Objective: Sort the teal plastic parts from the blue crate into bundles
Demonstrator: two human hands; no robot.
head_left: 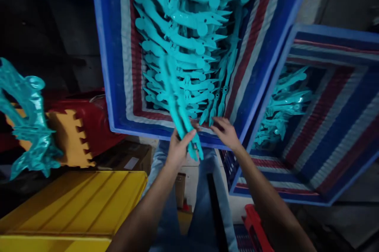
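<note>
Two long, slim turquoise plastic pieces [174, 94] with finger-like lower ends lie side by side in my left hand [180, 147], its thumb across them. They slant up over the blue crate [108, 66] and are slightly blurred. My right hand [227, 133] is at the crate's near rim with fingers bent but apart, nothing visible between them. Its fingertips are close to the lower ends of similar slim pieces [222, 102] along the crate's right side; whether they touch is unclear. Stacked turquoise curved parts [189, 38] with pointed ends fill the middle of this crate.
A second blue crate [334, 31], lined with striped cloth, stands at right with turquoise parts [288, 102] inside. At left are a glossy turquoise piece [35, 125], an orange foam mat [69, 137], a red container [94, 121] and a yellow crate [79, 200].
</note>
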